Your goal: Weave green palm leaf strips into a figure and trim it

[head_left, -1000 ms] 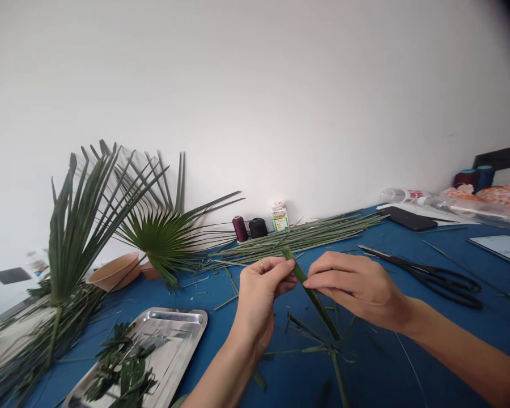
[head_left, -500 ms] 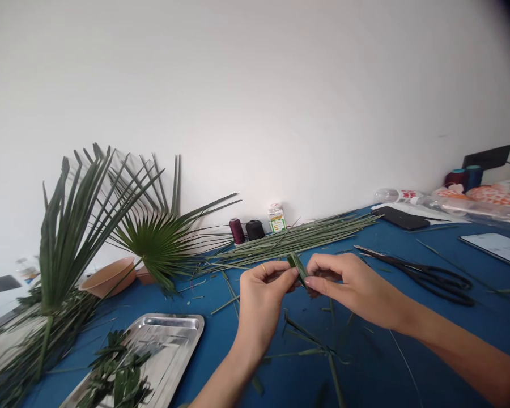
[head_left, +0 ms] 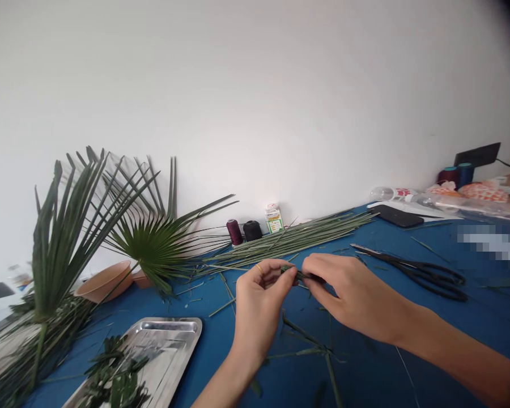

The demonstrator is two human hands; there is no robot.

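My left hand (head_left: 259, 300) and my right hand (head_left: 344, 286) meet above the blue table (head_left: 408, 351), fingertips pinched together on a narrow green palm leaf strip (head_left: 300, 275). Only a short folded bit of the strip shows between the fingers. A ring sits on a finger of my left hand. More loose strips (head_left: 310, 345) lie on the table just below the hands.
A long bundle of leaf strips (head_left: 293, 238) lies behind the hands. Black scissors (head_left: 416, 269) rest to the right, thread spools (head_left: 242, 231) by the wall. A metal tray (head_left: 161, 357) with leaf pieces is at front left, fan palm leaves (head_left: 89, 226) and bowls (head_left: 104, 280) beyond it.
The long strip that stood out from my fingers a second ago is now folded down short between both hands. The hands have closed in on each other.
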